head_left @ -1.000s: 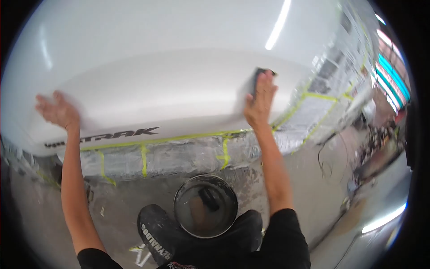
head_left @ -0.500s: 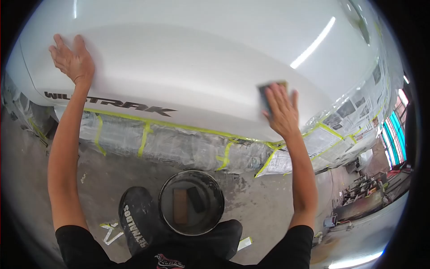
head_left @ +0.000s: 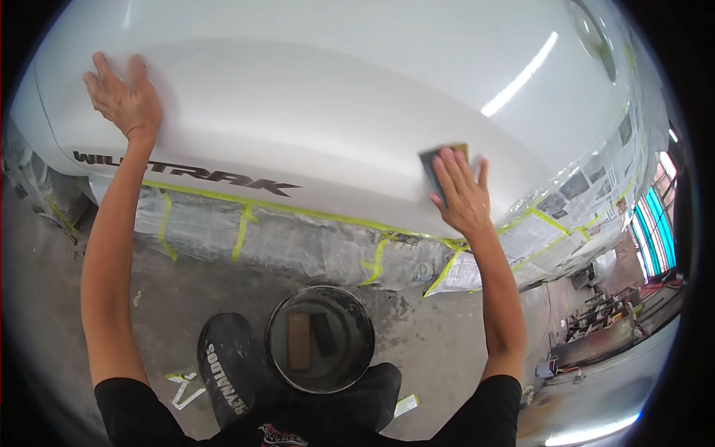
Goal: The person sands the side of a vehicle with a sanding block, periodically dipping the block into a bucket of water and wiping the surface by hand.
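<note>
My left hand [head_left: 126, 104] rests on the white car door panel [head_left: 283, 97] at the upper left, fingers spread and holding nothing. Below it runs dark "WILDTRAK" lettering [head_left: 231, 179], partly covered by my left forearm. Toward the right, my right hand [head_left: 465, 195] presses a sanding pad [head_left: 430, 159] flat against the panel. The pad is dark grey with a yellowish edge, and my fingers hide much of it. Between my legs stands a black bucket [head_left: 369, 335] containing a brown block [head_left: 299, 341] and a dark block [head_left: 324, 334].
Plastic sheeting [head_left: 298, 242] and yellow masking tape [head_left: 328, 214] cover the car's lower edge. Newspaper [head_left: 577, 182] masks the right side. Scraps of tape [head_left: 181, 389] lie on the concrete floor [head_left: 424, 350]. Cluttered parts [head_left: 599, 320] stand at the right.
My right hand and the sanding pad have shifted slightly left and down across the panel. My left hand stays nearly in place on the door.
</note>
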The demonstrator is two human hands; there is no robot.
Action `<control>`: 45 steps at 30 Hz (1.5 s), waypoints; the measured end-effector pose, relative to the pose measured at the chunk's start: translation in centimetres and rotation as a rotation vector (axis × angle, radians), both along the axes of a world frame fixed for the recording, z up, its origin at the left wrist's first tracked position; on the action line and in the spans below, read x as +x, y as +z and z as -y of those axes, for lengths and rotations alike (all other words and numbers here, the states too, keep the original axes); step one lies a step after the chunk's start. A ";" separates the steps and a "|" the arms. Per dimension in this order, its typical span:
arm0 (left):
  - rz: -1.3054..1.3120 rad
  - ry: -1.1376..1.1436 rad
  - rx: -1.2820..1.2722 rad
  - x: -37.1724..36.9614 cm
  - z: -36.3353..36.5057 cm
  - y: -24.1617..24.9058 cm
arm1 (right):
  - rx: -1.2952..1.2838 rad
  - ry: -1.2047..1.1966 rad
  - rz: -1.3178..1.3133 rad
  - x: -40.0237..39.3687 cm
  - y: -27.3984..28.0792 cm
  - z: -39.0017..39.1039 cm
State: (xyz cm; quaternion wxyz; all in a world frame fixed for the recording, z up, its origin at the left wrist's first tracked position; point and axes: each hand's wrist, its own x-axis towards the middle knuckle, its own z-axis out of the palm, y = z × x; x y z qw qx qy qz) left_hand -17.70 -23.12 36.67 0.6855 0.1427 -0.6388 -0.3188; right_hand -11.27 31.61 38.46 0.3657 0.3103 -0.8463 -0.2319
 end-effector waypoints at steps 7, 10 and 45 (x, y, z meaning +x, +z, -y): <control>0.008 0.011 -0.011 0.3 0.0 0.0 | -0.158 0.467 0.074 -2.1 -0.2 21.4; 0.005 0.025 -0.024 0.2 0.2 0.1 | -0.006 0.387 0.041 -1.5 1.7 19.3; -0.018 0.036 -0.012 -0.3 0.5 -0.5 | -0.042 -0.019 -0.104 0.5 0.0 -3.0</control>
